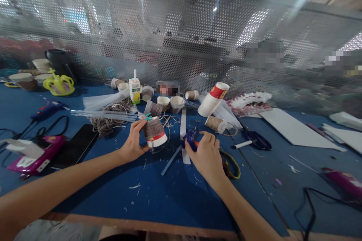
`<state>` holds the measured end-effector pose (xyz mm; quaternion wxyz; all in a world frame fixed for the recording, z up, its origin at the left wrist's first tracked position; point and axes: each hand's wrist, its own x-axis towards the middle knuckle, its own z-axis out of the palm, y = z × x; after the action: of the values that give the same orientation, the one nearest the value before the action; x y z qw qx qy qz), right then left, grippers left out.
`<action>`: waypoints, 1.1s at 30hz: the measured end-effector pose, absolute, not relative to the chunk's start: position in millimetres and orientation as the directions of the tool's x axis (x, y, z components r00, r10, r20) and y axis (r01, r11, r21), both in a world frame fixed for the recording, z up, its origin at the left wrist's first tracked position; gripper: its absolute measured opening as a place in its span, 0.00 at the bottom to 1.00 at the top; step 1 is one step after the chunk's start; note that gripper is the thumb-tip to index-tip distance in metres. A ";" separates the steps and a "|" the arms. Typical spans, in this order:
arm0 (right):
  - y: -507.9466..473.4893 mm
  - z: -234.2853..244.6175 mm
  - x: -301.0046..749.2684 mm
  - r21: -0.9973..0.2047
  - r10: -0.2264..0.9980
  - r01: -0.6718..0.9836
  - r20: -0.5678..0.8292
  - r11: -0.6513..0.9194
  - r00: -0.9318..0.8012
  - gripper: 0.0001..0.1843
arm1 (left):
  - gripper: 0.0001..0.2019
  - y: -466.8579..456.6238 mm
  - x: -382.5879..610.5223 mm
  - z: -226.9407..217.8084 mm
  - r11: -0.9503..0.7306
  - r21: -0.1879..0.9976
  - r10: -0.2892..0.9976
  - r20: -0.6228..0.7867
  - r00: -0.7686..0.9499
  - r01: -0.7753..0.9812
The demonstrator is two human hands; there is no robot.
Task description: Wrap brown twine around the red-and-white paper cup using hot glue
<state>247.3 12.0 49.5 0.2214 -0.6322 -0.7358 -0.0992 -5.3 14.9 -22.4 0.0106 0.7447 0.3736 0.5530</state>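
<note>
My left hand (132, 143) holds a paper cup wrapped in brown twine (154, 132), tipped on its side, its white rim and red band facing down towards me. A small teal clip sits at its top. My right hand (206, 154) is closed round a dark blue glue gun (190, 140) lying low over the blue table (158, 192), its nozzle pointing left towards the cup. A grey-blue stick (171, 160) lies on the table between my hands.
A tangle of twine (109, 120), clear glue sticks (104, 114), a black phone (75, 145), a pink tool (39, 154), stacked cups (212, 99), scissors (256, 138), a juice carton (135, 90) and white sheets (294, 130) lie around. Perforated metal screen (181, 34) behind.
</note>
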 end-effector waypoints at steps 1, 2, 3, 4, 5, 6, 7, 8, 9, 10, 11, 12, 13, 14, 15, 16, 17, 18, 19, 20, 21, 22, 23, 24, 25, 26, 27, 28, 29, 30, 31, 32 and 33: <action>14.3 51.3 248.3 -0.058 0.916 0.992 0.392 0.114 -0.082 0.26 | 0.42 15.1 -5.3 -22.6 -0.719 0.426 0.566 0.818 0.106 0.549; 15.8 53.4 249.5 -0.004 0.946 0.997 0.316 0.076 -0.071 0.27 | 0.42 15.4 -5.2 -22.8 -0.717 0.424 0.564 0.820 0.102 0.554; 16.7 55.7 250.8 0.024 0.969 0.997 0.236 0.068 -0.071 0.27 | 0.42 15.8 -5.3 -22.9 -0.715 0.422 0.562 0.821 0.100 0.557; 17.1 58.5 252.2 0.032 0.983 0.996 0.162 0.078 -0.082 0.26 | 0.42 16.1 -5.4 -23.0 -0.715 0.419 0.561 0.821 0.102 0.559; 17.1 61.3 253.5 0.028 0.990 0.995 0.101 0.095 -0.097 0.25 | 0.42 16.3 -5.5 -22.8 -0.716 0.416 0.561 0.821 0.107 0.561; 16.8 64.1 254.8 0.018 0.992 0.993 0.052 0.114 -0.115 0.24 | 0.42 16.3 -5.5 -22.5 -0.718 0.411 0.560 0.820 0.116 0.561; 16.7 66.4 255.9 0.005 0.990 0.990 0.012 0.138 -0.138 0.23 | 0.41 16.1 -5.6 -22.0 -0.724 0.404 0.556 0.821 0.127 0.559; 16.7 67.8 256.8 -0.007 0.986 0.986 -0.021 0.164 -0.164 0.22 | 0.41 15.7 -5.5 -21.2 -0.731 0.396 0.551 0.823 0.138 0.556; 17.1 68.2 257.4 -0.012 0.981 0.982 -0.042 0.191 -0.191 0.21 | 0.41 15.1 -5.4 -20.4 -0.735 0.388 0.547 0.824 0.147 0.556; 17.9 67.4 257.6 -0.010 0.975 0.977 -0.047 0.215 -0.215 0.20 | 0.41 14.5 -5.3 -19.4 -0.738 0.381 0.543 0.826 0.153 0.557; 19.2 65.5 257.5 -0.002 0.971 0.972 -0.038 0.236 -0.236 0.19 | 0.42 13.8 -5.1 -18.4 -0.739 0.375 0.540 0.826 0.159 0.560; 20.8 62.8 257.1 0.007 0.969 0.969 -0.022 0.248 -0.247 0.18 | 0.42 13.2 -4.9 -17.4 -0.737 0.371 0.540 0.826 0.162 0.565; 22.7 59.5 256.6 0.014 0.970 0.970 -0.003 0.245 -0.245 0.17 | 0.42 12.7 -4.7 -16.4 -0.734 0.369 0.542 0.824 0.164 0.570; 24.8 56.2 256.0 0.015 0.974 0.974 0.016 0.228 -0.228 0.16 | 0.41 12.4 -4.4 -15.5 -0.732 0.369 0.544 0.823 0.164 0.573; 26.9 53.0 255.5 0.011 0.978 0.979 0.029 0.205 -0.206 0.15 | 0.41 12.1 -4.2 -14.8 -0.731 0.367 0.543 0.824 0.165 0.575; 29.0 50.5 255.2 0.002 0.983 0.983 0.040 0.182 -0.181 0.15 | 0.41 12.0 -4.0 -14.2 -0.733 0.365 0.540 0.825 0.166 0.574; 30.9 48.6 255.2 -0.011 0.986 0.987 0.054 0.160 -0.159 0.14 | 0.41 12.0 -3.8 -13.7 -0.736 0.361 0.536 0.828 0.167 0.572; 32.4 47.5 255.5 -0.031 0.986 0.989 0.084 0.147 -0.144 0.14 | 0.42 12.0 -3.6 -13.5 -0.739 0.357 0.531 0.831 0.168 0.571; 33.6 47.1 256.2 -0.062 0.981 0.987 0.135 0.146 -0.136 0.14 | 0.42 12.1 -3.5 -13.5 -0.742 0.354 0.528 0.832 0.171 0.569; 34.3 47.5 257.1 -0.111 0.969 0.981 0.207 0.159 -0.134 0.13 | 0.42 12.3 -3.5 -13.8 -0.743 0.355 0.529 0.831 0.174 0.567; 34.4 48.3 258.2 -0.178 0.948 0.966 0.292 0.185 -0.128 0.12 | 0.42 12.4 -3.5 -14.3 -0.742 0.360 0.535 0.826 0.176 0.565; 33.8 49.5 259.3 -0.257 0.920 0.940 0.376 0.223 -0.116 0.11 | 0.42 12.5 -3.6 -14.9 -0.739 0.369 0.544 0.821 0.176 0.563; 32.5 51.0 260.0 -0.347 0.895 0.899 0.435 0.269 -0.100 0.09 | 0.43 12.6 -3.7 -15.6 -0.735 0.381 0.555 0.813 0.175 0.561; 30.4 52.5 260.4 -0.449 0.886 0.839 0.455 0.308 -0.082 0.07 | 0.43 12.8 -3.8 -16.4 -0.730 0.393 0.567 0.806 0.173 0.560; 27.7 54.0 260.3 -0.560 0.898 0.758 0.433 0.332 -0.074 0.07 | 0.44 12.9 -3.9 -17.1 -0.723 0.404 0.577 0.799 0.169 0.560; 24.6 55.5 259.6 -0.674 0.923 0.660 0.377 0.332 -0.079 0.09 | 0.44 13.0 -4.0 -17.6 -0.716 0.413 0.587 0.793 0.164 0.563; 21.3 56.9 258.3 -0.777 0.949 0.550 0.300 0.305 -0.101 0.12 | 0.44 13.0 -4.0 -17.9 -0.706 0.421 0.597 0.787 0.158 0.569; 18.0 58.1 256.7 -0.858 0.965 0.441 0.221 0.261 -0.142 0.15 | 0.45 13.0 -4.0 -17.9 -0.696 0.428 0.606 0.781 0.153 0.576; 14.9 59.2 254.8 -0.913 0.969 0.347 0.154 0.215 -0.193 0.18 | 0.46 12.9 -3.9 -17.5 -0.687 0.433 0.615 0.774 0.150 0.583; 12.3 60.1 252.9 -0.945 0.963 0.274 0.110 0.177 -0.245 0.19 | 0.47 12.7 -3.8 -16.9 -0.679 0.438 0.624 0.767 0.150 0.589; 10.1 60.8 251.1 -0.963 0.952 0.224 0.079 0.149 -0.296 0.20 | 0.47 12.4 -3.7 -16.0 -0.673 0.442 0.633 0.759 0.154 0.593; 8.5 61.2 249.5 -0.972 0.937 0.195 0.054 0.128 -0.344 0.21 | 0.47 11.9 -3.6 -14.9 -0.671 0.443 0.639 0.753 0.160 0.594; 7.2 61.2 248.2 -0.976 0.922 0.187 0.034 0.114 -0.385 0.21 | 0.46 11.4 -3.7 -13.6 -0.672 0.442 0.641 0.748 0.168 0.594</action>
<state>248.2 7.2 61.2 0.3580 -0.4235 -0.6549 0.5135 -3.7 11.4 -13.6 0.0234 0.7639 0.4045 0.5023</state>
